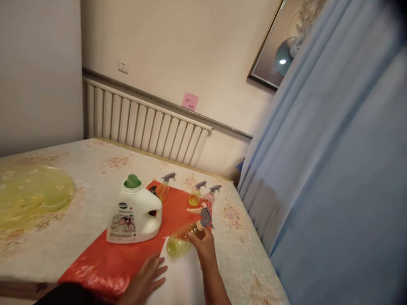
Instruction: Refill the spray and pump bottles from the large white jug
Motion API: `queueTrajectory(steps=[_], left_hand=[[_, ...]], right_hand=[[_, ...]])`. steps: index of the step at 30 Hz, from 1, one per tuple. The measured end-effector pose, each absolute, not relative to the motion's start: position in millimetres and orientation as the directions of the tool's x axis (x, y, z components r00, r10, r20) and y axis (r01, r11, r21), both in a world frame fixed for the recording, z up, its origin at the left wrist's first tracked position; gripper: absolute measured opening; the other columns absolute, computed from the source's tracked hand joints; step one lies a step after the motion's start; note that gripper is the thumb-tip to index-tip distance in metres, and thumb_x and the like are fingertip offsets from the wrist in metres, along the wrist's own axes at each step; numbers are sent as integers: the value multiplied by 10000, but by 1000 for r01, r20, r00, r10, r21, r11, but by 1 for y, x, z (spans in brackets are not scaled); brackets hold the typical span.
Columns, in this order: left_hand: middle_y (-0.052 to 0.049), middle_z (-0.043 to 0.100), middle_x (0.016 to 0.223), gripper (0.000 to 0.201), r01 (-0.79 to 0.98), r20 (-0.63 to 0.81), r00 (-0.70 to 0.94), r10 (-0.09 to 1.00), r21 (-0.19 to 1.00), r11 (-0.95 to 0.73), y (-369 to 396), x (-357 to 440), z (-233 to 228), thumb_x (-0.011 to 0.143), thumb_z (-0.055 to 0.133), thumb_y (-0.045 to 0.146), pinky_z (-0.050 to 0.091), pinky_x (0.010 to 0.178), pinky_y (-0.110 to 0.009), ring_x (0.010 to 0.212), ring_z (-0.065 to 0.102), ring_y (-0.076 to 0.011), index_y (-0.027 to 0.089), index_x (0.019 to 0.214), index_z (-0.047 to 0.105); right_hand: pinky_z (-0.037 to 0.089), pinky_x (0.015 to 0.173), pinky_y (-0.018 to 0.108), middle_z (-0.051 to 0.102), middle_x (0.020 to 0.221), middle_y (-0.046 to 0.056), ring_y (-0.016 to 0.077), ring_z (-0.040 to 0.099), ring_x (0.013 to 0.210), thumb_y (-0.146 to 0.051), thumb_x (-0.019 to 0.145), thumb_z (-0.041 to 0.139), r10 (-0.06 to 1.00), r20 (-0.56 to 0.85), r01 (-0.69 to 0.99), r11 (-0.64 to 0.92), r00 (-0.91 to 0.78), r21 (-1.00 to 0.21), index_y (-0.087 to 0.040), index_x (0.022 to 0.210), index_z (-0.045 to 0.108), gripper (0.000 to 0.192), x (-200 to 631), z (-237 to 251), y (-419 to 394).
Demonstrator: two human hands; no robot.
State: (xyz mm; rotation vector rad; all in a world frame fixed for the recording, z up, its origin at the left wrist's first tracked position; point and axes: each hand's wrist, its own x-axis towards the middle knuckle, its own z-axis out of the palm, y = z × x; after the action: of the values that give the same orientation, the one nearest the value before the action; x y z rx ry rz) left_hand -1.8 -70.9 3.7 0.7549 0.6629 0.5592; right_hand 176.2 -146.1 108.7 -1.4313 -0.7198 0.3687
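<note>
My right hand (pixel 203 248) grips a clear spray bottle (pixel 182 239) with yellow liquid and a grey trigger head, tilted on its side just above a white cloth (pixel 182 281). My left hand (pixel 144 279) lies flat with fingers apart on the left edge of that cloth. A white detergent jug (pixel 135 216) with a green cap stands upright on a red plastic sheet (pixel 108 262), left of the held bottle.
Three small spray bottles (pixel 165 188) (pixel 195 195) (pixel 210 197) stand at the far end of the red sheet. A yellow translucent basin (pixel 32 195) sits at left on the flowered tabletop (pixel 79 169). A radiator (pixel 143 125) and blue curtain (pixel 333 190) border it.
</note>
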Motion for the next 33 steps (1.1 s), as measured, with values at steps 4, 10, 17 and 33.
queueTrajectory(steps=[4,10,17,33], left_hand=[[-137,416,1524,716,-346,-250,796,552,560,753,-87,-10,19,822,643,545,459,995,-550,1270,540,-357,286,1431,370],[-137,641,1315,591,-344,-203,839,504,521,781,-100,-17,40,839,648,475,450,991,-514,1196,602,-338,230,1356,498],[-123,697,1225,574,-295,-261,826,499,554,779,-111,-20,44,860,612,506,516,854,-416,1085,671,-296,220,1343,493],[-72,647,1318,723,-225,-209,867,453,647,729,-119,-36,41,693,770,487,435,1015,-521,1228,579,-353,320,1350,518]], right_hand=[[521,780,347,726,874,67,241,676,840,-355,638,815,796,144,-26,196,588,-980,-153,920,699,365,149,115,-169],[516,834,345,735,916,60,248,684,907,-331,662,808,829,106,-66,170,549,-983,-169,965,699,361,129,120,-183],[522,848,342,756,972,111,258,697,931,-519,764,709,648,39,-132,212,761,-968,-145,936,717,412,121,115,-177],[522,790,329,757,957,118,250,687,876,-528,765,691,627,45,-112,210,778,-971,-137,886,750,413,126,106,-192]])
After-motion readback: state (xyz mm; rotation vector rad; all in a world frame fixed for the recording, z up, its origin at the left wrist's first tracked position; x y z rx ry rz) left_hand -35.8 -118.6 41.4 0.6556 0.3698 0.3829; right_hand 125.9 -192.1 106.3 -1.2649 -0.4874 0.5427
